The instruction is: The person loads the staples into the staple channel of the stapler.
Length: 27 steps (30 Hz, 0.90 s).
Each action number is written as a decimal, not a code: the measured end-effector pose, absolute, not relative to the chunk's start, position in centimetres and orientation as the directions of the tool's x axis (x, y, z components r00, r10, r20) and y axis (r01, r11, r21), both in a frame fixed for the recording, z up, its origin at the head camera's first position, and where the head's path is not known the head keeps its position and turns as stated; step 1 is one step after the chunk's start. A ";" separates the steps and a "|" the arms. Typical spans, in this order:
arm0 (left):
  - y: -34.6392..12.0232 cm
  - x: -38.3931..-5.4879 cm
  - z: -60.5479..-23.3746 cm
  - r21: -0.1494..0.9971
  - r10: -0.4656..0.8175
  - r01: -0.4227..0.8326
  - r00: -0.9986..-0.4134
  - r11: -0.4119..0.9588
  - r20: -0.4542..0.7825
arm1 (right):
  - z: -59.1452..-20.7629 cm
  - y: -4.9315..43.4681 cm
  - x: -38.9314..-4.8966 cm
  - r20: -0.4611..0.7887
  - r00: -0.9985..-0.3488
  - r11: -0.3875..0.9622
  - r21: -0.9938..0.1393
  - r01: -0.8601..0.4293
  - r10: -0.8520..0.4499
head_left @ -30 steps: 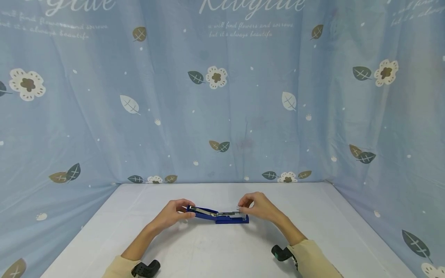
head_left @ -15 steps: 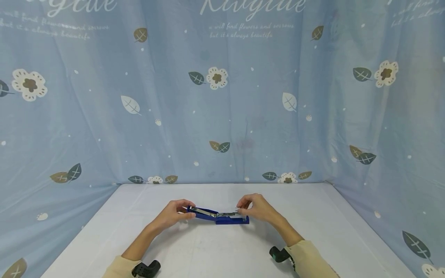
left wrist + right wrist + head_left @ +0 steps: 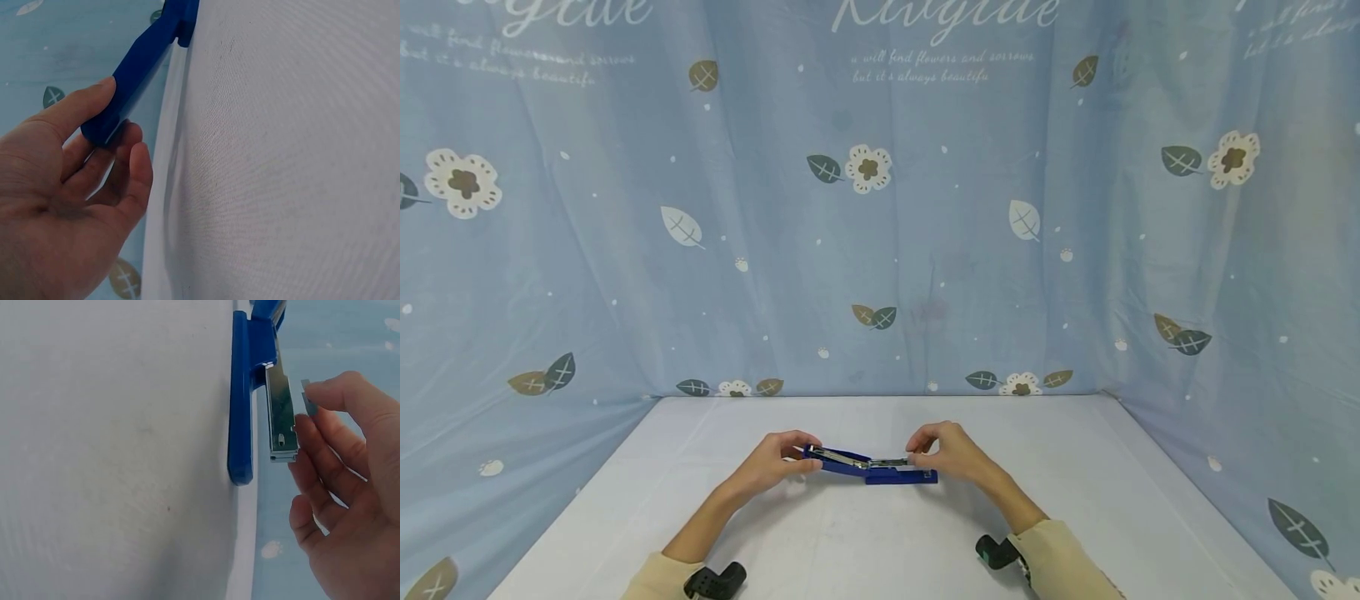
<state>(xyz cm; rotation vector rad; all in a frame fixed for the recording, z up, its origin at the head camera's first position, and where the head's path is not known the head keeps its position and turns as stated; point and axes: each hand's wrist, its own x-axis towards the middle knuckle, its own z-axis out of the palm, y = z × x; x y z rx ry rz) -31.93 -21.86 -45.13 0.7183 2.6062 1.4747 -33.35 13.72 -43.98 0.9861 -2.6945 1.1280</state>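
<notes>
A blue stapler [image 3: 901, 477] lies opened out on the white table, its top arm swung back to the left. My left hand [image 3: 771, 462] grips the end of that arm; in the left wrist view the thumb and fingers pinch the blue arm [image 3: 140, 69] from both sides. Over the metal magazine [image 3: 281, 412] is my right hand [image 3: 951, 454], thumb and forefinger pinching a short strip of staples [image 3: 307, 400]. The strip is just above the magazine, mostly covered by the fingertips. The other right fingers are close along the magazine's side.
The white tabletop [image 3: 850, 550] runs back to a blue patterned curtain [image 3: 940, 250], which also hangs at both sides. Black wrist cameras sit on the left sleeve [image 3: 658, 575] and the right sleeve [image 3: 1063, 558].
My right hand has moved slightly left along the magazine with the strip of staples, away from the base's right end. The left hand and the stapler have stayed in place.
</notes>
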 end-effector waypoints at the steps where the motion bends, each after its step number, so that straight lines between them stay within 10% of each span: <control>1: -21.9 -31.9 -45.1 0.824 0.424 0.365 -0.889 0.433 0.171 | -44.1 13.7 -33.4 0.290 -0.792 0.528 -0.617 -0.584 -0.537; 27: -21.8 -32.1 -45.2 0.829 0.422 0.360 -0.891 0.429 0.168 | -44.7 12.7 -33.5 0.266 -0.798 0.541 -0.616 -0.573 -0.541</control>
